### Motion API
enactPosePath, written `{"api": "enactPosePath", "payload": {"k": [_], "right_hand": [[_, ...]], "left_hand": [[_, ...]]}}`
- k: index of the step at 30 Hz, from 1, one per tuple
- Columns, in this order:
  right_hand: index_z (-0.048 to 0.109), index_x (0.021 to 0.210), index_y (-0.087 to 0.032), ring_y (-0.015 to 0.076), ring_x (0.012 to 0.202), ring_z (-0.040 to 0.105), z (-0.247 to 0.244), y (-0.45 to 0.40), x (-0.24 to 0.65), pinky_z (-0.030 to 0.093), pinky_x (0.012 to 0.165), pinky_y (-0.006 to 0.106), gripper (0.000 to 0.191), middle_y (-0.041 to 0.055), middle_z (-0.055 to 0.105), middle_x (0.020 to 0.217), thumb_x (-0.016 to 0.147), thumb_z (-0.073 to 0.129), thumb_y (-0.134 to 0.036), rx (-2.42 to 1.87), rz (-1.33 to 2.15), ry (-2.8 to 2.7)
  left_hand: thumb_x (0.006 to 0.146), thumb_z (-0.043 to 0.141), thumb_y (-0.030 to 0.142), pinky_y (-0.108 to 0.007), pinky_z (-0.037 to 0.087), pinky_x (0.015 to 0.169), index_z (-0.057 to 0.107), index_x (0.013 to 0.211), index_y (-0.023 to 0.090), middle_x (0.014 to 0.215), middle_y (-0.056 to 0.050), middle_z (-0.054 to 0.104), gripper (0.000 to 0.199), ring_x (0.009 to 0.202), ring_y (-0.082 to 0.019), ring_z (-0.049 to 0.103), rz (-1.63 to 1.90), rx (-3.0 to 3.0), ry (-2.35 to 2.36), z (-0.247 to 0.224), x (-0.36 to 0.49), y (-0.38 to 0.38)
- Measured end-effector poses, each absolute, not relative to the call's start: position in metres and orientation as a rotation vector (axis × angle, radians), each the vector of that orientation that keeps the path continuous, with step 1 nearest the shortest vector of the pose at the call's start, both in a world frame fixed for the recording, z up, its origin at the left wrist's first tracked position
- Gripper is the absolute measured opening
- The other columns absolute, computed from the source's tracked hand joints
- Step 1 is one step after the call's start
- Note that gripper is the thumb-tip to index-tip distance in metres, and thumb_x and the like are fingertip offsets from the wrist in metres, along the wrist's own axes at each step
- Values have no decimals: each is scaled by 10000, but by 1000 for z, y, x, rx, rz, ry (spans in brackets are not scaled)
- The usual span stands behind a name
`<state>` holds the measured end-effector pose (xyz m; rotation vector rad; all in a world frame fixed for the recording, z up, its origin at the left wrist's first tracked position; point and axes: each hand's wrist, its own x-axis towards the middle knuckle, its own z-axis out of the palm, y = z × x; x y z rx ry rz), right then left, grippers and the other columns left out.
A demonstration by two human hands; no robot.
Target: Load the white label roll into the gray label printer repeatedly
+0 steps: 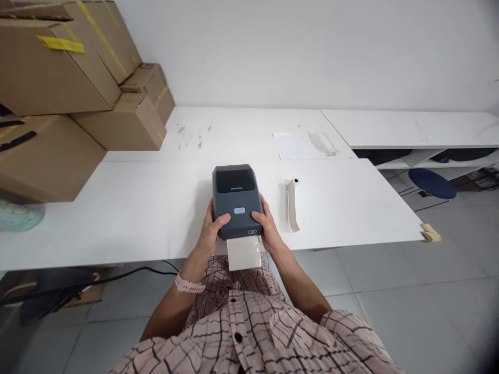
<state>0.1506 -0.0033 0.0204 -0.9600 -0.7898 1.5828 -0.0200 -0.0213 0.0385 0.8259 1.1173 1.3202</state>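
Note:
A dark grey label printer (234, 200) with a black window in its lid is at the near edge of the white table. My left hand (212, 228) grips its left side, the thumb lying on top. On the opposite side my right hand (267, 224) holds it the same way, thumb on the lid. A strip of pale label paper (244, 253) sticks out of the printer's front and hangs past the table edge. Right of the printer lies a small, partly unrolled paper roll (292, 205). The fingers under the printer's sides are partly hidden.
Cardboard boxes (50, 67) are stacked on the left of the white table (148, 208). A white sheet (294, 145) lies at the back. A blue stool (432, 183) stands on the right, and a black cable (128, 271) runs below the table's left edge.

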Motion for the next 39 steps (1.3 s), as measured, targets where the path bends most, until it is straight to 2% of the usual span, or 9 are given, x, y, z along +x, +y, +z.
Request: {"api": "enactPosePath", "payload": {"k": [8, 12, 15, 18, 21, 24, 30, 36, 39], "right_hand": [[390, 1509, -314, 325, 1433, 429, 20, -1, 151, 345, 1204, 531, 895, 27, 416, 1590, 717, 793, -422, -961, 1577, -780], [341, 1532, -346, 300, 1445, 419, 19, 0, 152, 347, 1210, 504, 950, 0, 351, 1629, 705, 800, -428, -955, 1585, -768], [321, 1541, -340, 289, 1445, 423, 16, 1, 151, 345, 1213, 497, 964, 2, 361, 1623, 707, 794, -430, -947, 1581, -771], [325, 1543, -332, 288, 1441, 430, 14, 1, 151, 351, 1210, 490, 950, 6, 381, 1613, 719, 784, -442, -943, 1563, -802], [326, 1546, -326, 290, 1443, 430, 14, 1, 151, 353, 1210, 488, 945, 9, 377, 1615, 726, 778, -456, -944, 1542, -817], [320, 1546, -330, 298, 1443, 429, 15, 1, 152, 344, 1211, 510, 952, 8, 390, 1609, 721, 778, -455, -959, 1553, -811], [261, 1563, -306, 313, 1444, 418, 18, -1, 152, 333, 1205, 539, 976, 46, 355, 1623, 732, 750, -456, -979, 1569, -840], [340, 1530, -395, 312, 1564, 89, 46, 2, 156, 21, 1265, 584, 898, -13, 251, 1661, 740, 768, -406, -1153, 1075, -1267], [370, 1516, -396, 321, 1563, 60, 59, 13, 155, -9, 1262, 585, 925, -14, 244, 1659, 702, 808, -382, -1129, 1050, -1426]], "left_hand": [[754, 755, 446, -428, 497, 992, 470, 1415, 227, 1401, -126, 578, 752, 1258, -325, 562, 1303, 909, 1161, 45, -18, -22], [806, 719, 497, -384, 422, 1059, 461, 1375, 281, 1498, -108, 443, 661, 1363, -283, 442, 1593, 1010, 1643, 31, -4, -63], [823, 654, 600, -342, 486, 864, 569, 1091, 252, 1061, -53, 614, 447, 972, -203, 590, 1575, 955, 1822, 16, 4, -101], [770, 652, 688, -280, 423, 577, 588, 807, 203, 674, 11, 530, 491, 602, -131, 488, 1137, 912, 1558, 11, 6, -117], [659, 758, 676, -241, 284, 446, 620, 773, 168, 585, 33, 512, 538, 455, -69, 358, 913, 723, 1292, 20, 7, -112], [620, 829, 589, -220, 231, 430, 656, 829, 159, 613, 30, 560, 509, 444, -46, 349, 951, 647, 1193, 32, 9, -104], [615, 826, 586, -249, 351, 503, 685, 836, 166, 591, 15, 588, 495, 523, -110, 474, 990, 710, 1255, 27, 11, -104], [745, 708, 613, -263, 355, 536, 668, 798, 175, 612, 16, 560, 442, 560, -129, 469, 911, 970, 1280, 24, -6, -105], [827, 640, 574, -265, 374, 562, 649, 785, 194, 624, 21, 543, 383, 577, -132, 474, 939, 1123, 1375, 30, -26, -105]]}}
